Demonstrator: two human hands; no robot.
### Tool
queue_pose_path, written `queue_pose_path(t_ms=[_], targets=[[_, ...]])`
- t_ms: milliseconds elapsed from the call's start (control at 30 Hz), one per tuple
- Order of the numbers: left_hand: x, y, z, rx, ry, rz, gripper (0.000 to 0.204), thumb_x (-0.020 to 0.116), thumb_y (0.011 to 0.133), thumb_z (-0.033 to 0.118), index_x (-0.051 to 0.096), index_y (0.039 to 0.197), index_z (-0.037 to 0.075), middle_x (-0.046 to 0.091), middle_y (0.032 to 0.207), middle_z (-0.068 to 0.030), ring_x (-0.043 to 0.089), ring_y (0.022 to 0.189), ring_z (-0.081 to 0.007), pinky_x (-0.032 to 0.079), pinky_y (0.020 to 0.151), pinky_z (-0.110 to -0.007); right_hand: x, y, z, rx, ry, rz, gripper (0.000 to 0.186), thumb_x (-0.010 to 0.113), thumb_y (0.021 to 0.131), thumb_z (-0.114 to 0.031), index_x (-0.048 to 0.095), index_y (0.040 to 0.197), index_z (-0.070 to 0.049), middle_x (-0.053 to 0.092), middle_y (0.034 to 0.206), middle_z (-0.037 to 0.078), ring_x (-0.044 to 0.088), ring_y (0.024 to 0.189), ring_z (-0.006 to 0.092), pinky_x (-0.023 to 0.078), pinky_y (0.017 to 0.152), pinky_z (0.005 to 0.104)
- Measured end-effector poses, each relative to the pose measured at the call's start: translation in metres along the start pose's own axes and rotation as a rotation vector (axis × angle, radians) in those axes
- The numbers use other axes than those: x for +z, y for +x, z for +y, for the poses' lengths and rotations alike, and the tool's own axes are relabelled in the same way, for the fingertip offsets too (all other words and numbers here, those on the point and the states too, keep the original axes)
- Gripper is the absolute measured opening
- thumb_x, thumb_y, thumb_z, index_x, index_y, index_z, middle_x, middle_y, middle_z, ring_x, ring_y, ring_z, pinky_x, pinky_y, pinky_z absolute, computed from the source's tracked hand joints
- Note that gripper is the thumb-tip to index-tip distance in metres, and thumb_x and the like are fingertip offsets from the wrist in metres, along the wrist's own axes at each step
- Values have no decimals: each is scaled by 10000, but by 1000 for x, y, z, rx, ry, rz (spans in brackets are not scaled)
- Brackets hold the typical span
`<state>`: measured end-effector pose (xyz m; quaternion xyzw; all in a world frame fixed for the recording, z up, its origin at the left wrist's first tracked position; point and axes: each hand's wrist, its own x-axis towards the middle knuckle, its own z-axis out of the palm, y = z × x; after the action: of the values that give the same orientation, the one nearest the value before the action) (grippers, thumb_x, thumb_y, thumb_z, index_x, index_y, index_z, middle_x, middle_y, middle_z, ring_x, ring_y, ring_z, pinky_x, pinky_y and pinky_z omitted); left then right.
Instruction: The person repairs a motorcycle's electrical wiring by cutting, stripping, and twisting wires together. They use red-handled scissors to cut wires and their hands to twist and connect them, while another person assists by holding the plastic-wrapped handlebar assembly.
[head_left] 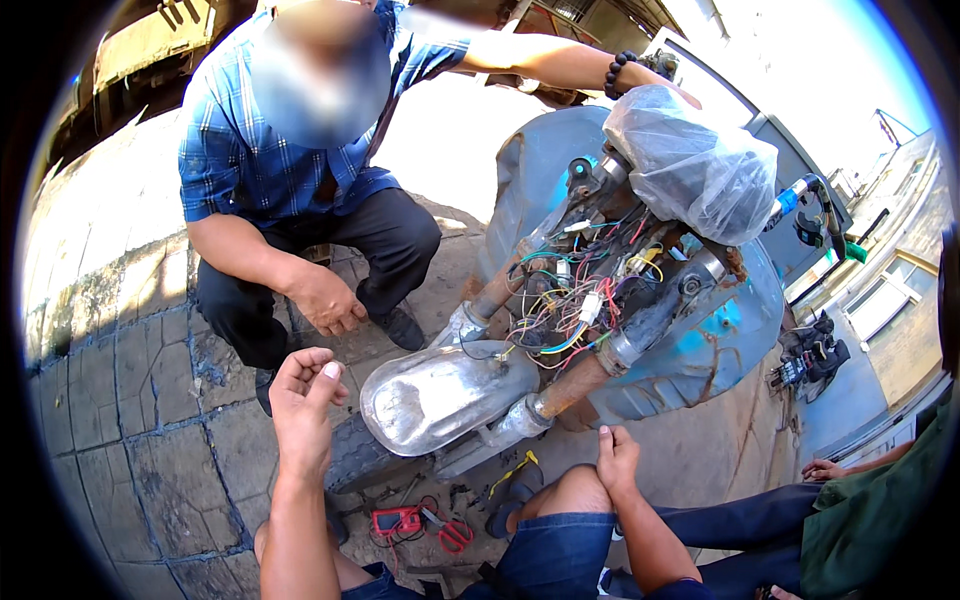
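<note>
In front of me stands the front end of a worn motorcycle with blue-grey leg shields (pixel 690 370). Between its rusty fork tubes (pixel 573 388) a tangle of coloured wires (pixel 570 300) with white connectors (pixel 590 308) lies exposed. Raised left of the bare metal front mudguard (pixel 440 400), my left hand (pixel 308 395) has its fingers curled in and the thumb against them; nothing shows in it. My right hand (pixel 618 455) is a loose fist beside my right knee, below the fork, apart from the motorcycle. Clear plastic (pixel 690 165) wraps a bulky part at the handlebar.
A person in a blue checked shirt (pixel 240 150) crouches across from me, one arm stretched to the handlebar. Below the mudguard lie a red meter (pixel 396 520), a red-handled tool (pixel 455 535) and a yellow strip (pixel 515 470). Another person in dark green (pixel 865 520) is at right.
</note>
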<state>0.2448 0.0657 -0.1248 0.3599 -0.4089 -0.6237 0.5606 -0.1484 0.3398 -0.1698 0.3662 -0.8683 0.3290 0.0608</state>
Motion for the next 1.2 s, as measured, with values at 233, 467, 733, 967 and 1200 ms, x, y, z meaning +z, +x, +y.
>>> queue_pose_path(t_ms=[233, 467, 733, 967, 1200], targets=[[20, -13, 1, 83, -102, -223, 294, 685, 954, 112, 601, 1206, -15, 695, 1033, -99, 647, 833, -134, 515, 765, -276, -22, -11, -6, -52, -12, 32, 220, 651, 957, -259, 700, 924, -47, 667, 700, 189, 673, 664, 397, 514, 623, 465], [110, -26, 65, 180, 10, -478, 266, 668, 963, 65, 618, 1210, -21, 715, 1052, -106, 662, 897, -135, 535, 814, -279, -41, -26, -5, -178, 3, 55, 140, 664, 923, -201, 661, 862, -75, 675, 738, 184, 669, 691, 406, 519, 639, 491], [211, -73, 88, 533, 905, -723, 358, 677, 909, 44, 614, 1256, -23, 663, 1094, -114, 654, 887, -180, 531, 777, -289, -49, -20, 11, -185, 106, 106, 121, 669, 920, -183, 658, 865, -76, 671, 722, 166, 667, 679, 388, 516, 630, 473], [267, -92, 46, 501, 1148, -716, 702, 560, 811, 42, 413, 1497, 27, 502, 1416, -250, 653, 1112, -361, 532, 932, -455, -63, -22, 25, -195, 164, 155, 109, 684, 909, -179, 659, 882, -77, 663, 709, 155, 661, 661, 375, 512, 614, 462], [280, -69, 34, 488, 1343, -585, 784, 552, 778, 50, 317, 1519, -60, 395, 1526, -303, 502, 1325, -464, 430, 1109, -465, -68, -26, 47, -106, 246, 154, 102, 688, 902, -157, 661, 907, -59, 677, 731, 166, 676, 681, 372, 518, 622, 458]])
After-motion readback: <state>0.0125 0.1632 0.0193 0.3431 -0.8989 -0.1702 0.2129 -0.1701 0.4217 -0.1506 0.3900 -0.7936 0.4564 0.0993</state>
